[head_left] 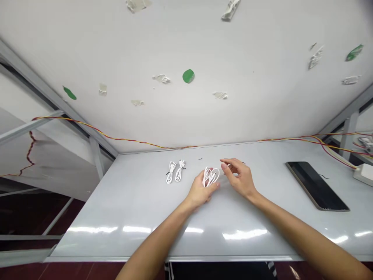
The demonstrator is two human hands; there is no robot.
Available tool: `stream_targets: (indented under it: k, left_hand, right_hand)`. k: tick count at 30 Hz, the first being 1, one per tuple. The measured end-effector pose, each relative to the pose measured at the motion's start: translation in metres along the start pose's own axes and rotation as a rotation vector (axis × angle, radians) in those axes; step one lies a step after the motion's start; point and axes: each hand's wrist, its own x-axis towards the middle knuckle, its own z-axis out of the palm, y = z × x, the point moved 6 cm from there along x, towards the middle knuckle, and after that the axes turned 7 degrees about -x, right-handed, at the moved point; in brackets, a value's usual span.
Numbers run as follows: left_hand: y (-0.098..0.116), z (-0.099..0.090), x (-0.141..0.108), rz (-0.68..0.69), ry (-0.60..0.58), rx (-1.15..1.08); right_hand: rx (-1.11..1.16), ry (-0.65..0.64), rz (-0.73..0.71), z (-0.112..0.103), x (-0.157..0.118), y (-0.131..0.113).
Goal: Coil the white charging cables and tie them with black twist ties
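My left hand (202,191) is closed around a loosely coiled white cable (210,177), its loops standing up between thumb and fingers. Just to the right, my right hand (240,177) hovers with curved fingers, thumb and forefinger slightly apart, and nothing visible between them. It does not touch the cable. Two more white cables lie left of my hands, a bundled cable (170,172) and a second bundled cable (180,171), each bound with a thin black tie. A short black tie (201,158) lies behind my left hand. Another dark strip (243,163) shows partly behind my right hand.
A dark-screened phone or tablet (317,186) lies on the grey table (131,210) at right, with a black tie beside it. A white power strip (364,173) sits at the far right. Twisted red and yellow wires (125,139) run along the white back wall.
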Motion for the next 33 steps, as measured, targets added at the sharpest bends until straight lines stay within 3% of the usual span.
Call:
stream_targets:
  k: [5,9,12,15,17,24,28,33]
  left_hand:
    - [-0.001,0.027,-0.021,-0.220,-0.273,-0.073]
    - [-0.014,0.039,-0.034,-0.392,-0.428,0.090]
    - [-0.015,0.041,-0.032,-0.409,-0.427,-0.074]
    - [-0.005,0.040,-0.024,-0.299,-0.393,-0.379]
    - [-0.001,0.039,-0.021,-0.255,-0.376,-0.453]
    - [-0.011,0.037,-0.016,-0.093,-0.346,-0.212]
    - [-0.012,0.034,-0.013,0.003,-0.269,-0.115]
    - [-0.008,0.041,-0.022,-0.076,-0.397,-0.135]
  right_hand:
    - [-0.028,-0.176,-0.410,0.014,-0.017,-0.019]
    - [-0.082,-0.167,-0.581,0.023,-0.038,-0.029]
    - [-0.236,-0.073,-0.515,0.021,-0.037,-0.024]
    - [-0.401,0.049,-0.392,0.011,-0.026,-0.012]
    - [-0.455,0.103,-0.367,0.005,-0.020,-0.007]
    - [-0.486,0.035,-0.550,0.009,-0.025,-0.015]
    - [-0.509,0.092,-0.451,0.008,-0.021,-0.013]
    - [-0.552,0.124,-0.358,0.006,-0.016,-0.008]
